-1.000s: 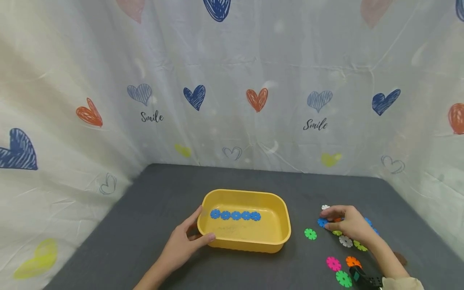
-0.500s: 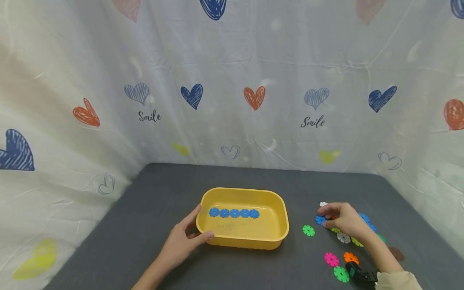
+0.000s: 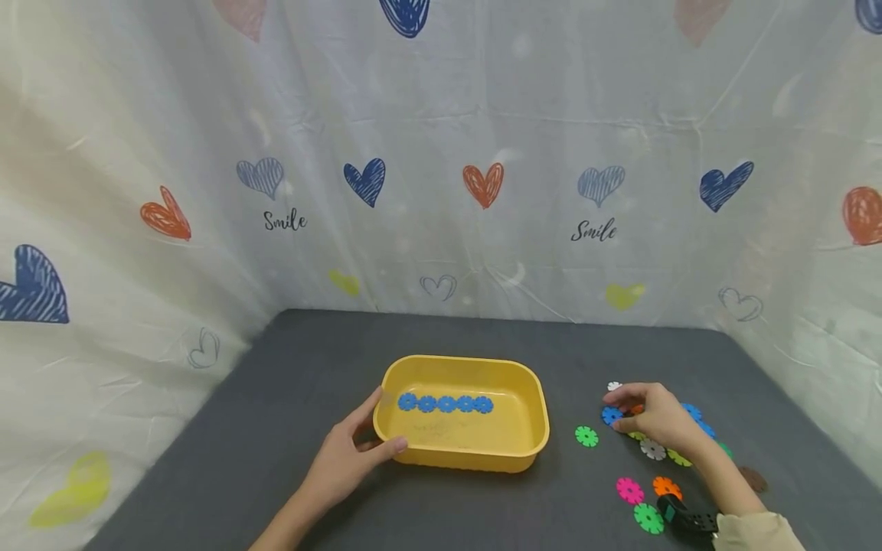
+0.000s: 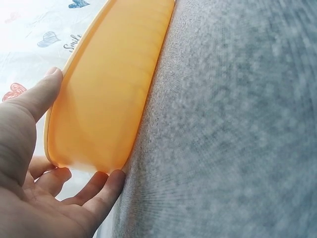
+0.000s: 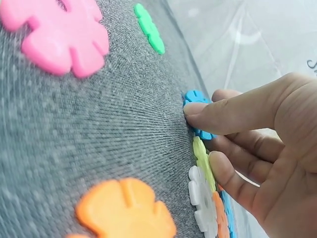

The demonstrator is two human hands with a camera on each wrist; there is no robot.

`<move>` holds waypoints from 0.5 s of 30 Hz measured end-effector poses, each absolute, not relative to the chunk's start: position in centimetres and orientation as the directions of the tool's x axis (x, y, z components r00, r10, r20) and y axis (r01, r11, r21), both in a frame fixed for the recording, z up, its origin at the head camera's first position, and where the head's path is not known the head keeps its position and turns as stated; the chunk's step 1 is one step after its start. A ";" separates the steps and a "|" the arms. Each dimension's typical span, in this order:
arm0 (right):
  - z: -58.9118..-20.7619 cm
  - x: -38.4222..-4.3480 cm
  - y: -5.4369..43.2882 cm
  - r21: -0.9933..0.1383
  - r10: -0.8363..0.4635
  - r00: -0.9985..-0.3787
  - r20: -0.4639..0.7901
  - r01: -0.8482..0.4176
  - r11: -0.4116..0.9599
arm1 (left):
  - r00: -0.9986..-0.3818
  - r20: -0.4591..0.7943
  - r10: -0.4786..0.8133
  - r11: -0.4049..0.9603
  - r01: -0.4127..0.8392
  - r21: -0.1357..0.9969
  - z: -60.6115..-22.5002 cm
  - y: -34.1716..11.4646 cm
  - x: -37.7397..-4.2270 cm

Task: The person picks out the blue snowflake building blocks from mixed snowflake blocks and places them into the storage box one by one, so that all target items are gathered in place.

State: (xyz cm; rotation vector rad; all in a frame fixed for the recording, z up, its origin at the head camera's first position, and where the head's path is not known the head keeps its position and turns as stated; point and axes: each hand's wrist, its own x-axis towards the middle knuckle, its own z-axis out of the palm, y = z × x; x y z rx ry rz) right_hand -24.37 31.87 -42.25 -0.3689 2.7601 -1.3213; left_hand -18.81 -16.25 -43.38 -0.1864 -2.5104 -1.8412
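In the head view my left hand (image 3: 339, 465) grips the left end of a yellow plastic bin (image 3: 475, 461), thumb at the near rim. The left wrist view has the fingers curled against the bin's end wall (image 4: 104, 99). A row of several blue notched flower-shaped discs (image 3: 446, 404) lies inside; whether they are interlocked I cannot tell. To the right, my right hand (image 3: 654, 417) pinches a single blue flower disc (image 3: 612, 415) low at the tabletop. The right wrist view has the thumb across that disc (image 5: 194, 95), the fingers partly hidden behind it.
Loose discs lie around and under the right hand: green (image 3: 587, 437), white (image 3: 653, 449), pink (image 3: 630, 490), orange (image 3: 667, 487) and others. A black strapped device (image 3: 685, 516) is at the right wrist. A brown object (image 3: 753, 480) lies right of the forearm. A heart-printed curtain (image 3: 441, 229) surrounds the grey table.
The view has shifted slightly. Both hands stay almost where they were; the blue disc at the right fingertips has moved a little to the right. The bin and its row look unchanged.
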 end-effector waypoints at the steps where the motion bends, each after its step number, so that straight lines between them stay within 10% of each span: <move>1: -42.3 -24.4 31.9 -0.773 -0.239 -0.970 0.052 -0.191 0.605 | -0.992 0.089 0.085 0.294 0.111 0.949 -43.3 -16.2 -18.8; 15: -42.4 -24.4 32.0 -0.778 -0.257 -0.965 0.056 -0.203 0.594 | -0.993 0.086 0.077 0.286 0.105 0.953 -43.2 -16.2 -18.6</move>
